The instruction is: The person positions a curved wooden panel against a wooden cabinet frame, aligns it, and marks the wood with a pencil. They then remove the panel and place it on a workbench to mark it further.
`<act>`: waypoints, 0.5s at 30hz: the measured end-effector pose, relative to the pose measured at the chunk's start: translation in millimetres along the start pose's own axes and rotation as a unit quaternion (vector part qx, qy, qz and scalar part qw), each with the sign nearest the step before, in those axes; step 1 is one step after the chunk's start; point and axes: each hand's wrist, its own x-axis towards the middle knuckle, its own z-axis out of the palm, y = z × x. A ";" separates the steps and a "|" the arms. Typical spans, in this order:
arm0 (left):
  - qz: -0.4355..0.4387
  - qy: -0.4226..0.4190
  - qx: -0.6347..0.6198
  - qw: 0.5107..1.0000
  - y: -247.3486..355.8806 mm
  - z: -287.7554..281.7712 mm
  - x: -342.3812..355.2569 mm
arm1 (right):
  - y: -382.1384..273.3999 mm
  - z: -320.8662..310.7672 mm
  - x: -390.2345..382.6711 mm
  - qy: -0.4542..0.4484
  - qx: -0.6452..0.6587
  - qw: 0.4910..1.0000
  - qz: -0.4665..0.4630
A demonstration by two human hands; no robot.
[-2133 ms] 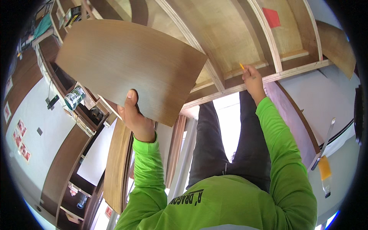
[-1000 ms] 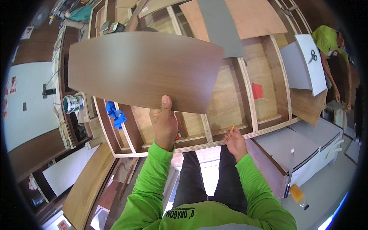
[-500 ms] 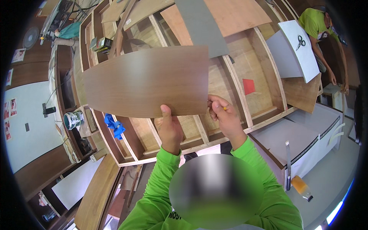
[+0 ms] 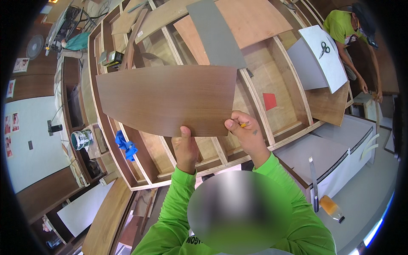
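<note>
A brown wood-grain panel point(image 4: 165, 97) with one curved edge is held over a wooden frame point(image 4: 269, 127) divided into several compartments. My left hand point(image 4: 186, 151) grips the panel's lower edge, its thumb on the top face and its other fingers hidden behind. My right hand point(image 4: 248, 136) pinches the panel's lower right corner, with a small yellow pencil point(image 4: 245, 125) among its fingers. A red piece point(image 4: 269, 101) lies in a compartment to the right, and blue crumpled material point(image 4: 126, 146) sits in one to the left.
Grey point(image 4: 212, 34) and pinkish boards point(image 4: 259, 23) rest across the frame's far side. At right, scissors point(image 4: 324, 49) lie on a white board, and a co-worker point(image 4: 340, 25) bends down. A metal tool point(image 4: 315, 182) and yellow bottle point(image 4: 329, 206) lie at lower right; a tub point(image 4: 80, 139) is at left.
My right hand has risen from the frame's near edge to hold the panel's corner with the pencil. The view has tilted, and the panel now appears lower and more level.
</note>
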 end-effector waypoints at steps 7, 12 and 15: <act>0.006 0.016 0.028 0.999 -4.5 -2.9 -5.3 | 7.5 0.0 -2.2 0.018 -0.012 1.000 0.018; -0.044 0.058 0.183 0.980 11.5 1.6 -19.3 | 3.4 15.0 -5.5 0.014 0.104 0.994 -0.012; -0.072 0.051 0.166 0.982 -2.8 -29.1 -41.2 | -8.5 23.0 -6.6 -0.008 0.194 0.981 -0.009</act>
